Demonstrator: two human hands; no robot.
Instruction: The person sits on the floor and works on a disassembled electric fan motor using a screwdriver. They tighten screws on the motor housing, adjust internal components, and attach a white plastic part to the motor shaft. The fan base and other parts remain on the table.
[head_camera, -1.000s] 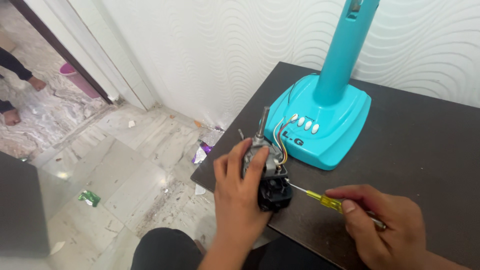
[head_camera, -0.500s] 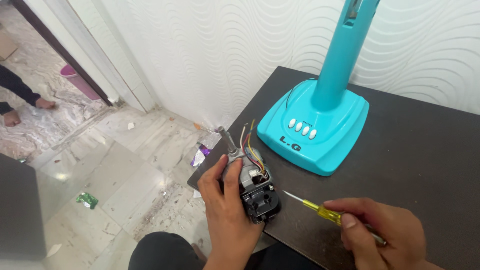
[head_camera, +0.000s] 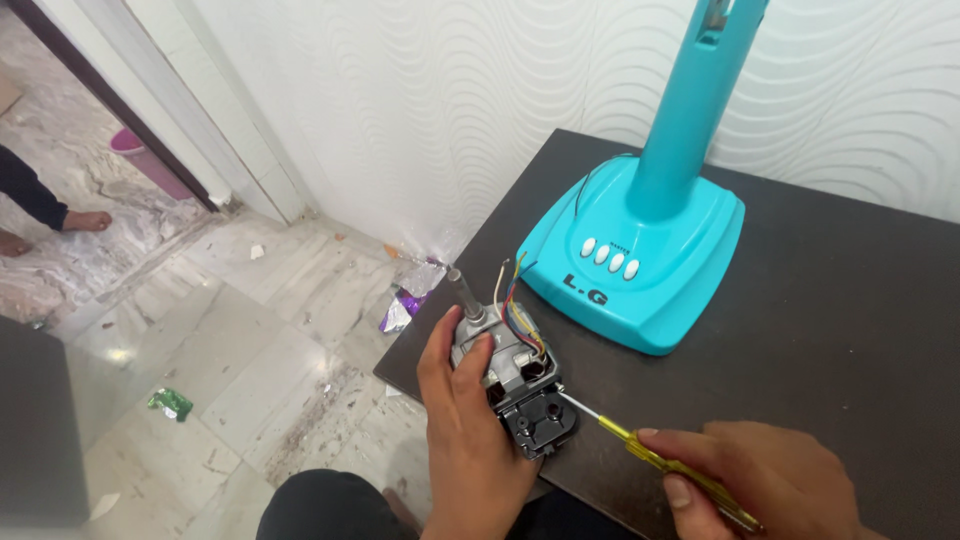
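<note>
A dark brown surface (head_camera: 830, 330) juts out over a marble floor (head_camera: 230, 330) strewn with scraps of foil and paper, and a white wall with a wavy pattern (head_camera: 420, 110) rises behind it. On the surface stands a turquoise fan base (head_camera: 640, 270) with its upright column and a row of white push buttons. At the near corner of the surface the left hand (head_camera: 470, 430) is wrapped around a small fan motor (head_camera: 505, 365), holding it upright with its shaft pointing up and its coloured wires sprouting beside the base. The right hand (head_camera: 770, 480) is closed round a yellow-handled screwdriver (head_camera: 650, 450), whose tip sits at the black housing on the motor's lower end. The step in hand looks like working a screw or catch on that housing. The next move seems to call for a firm hold on the motor, the blade kept seated in line, and a steady turn.
</note>
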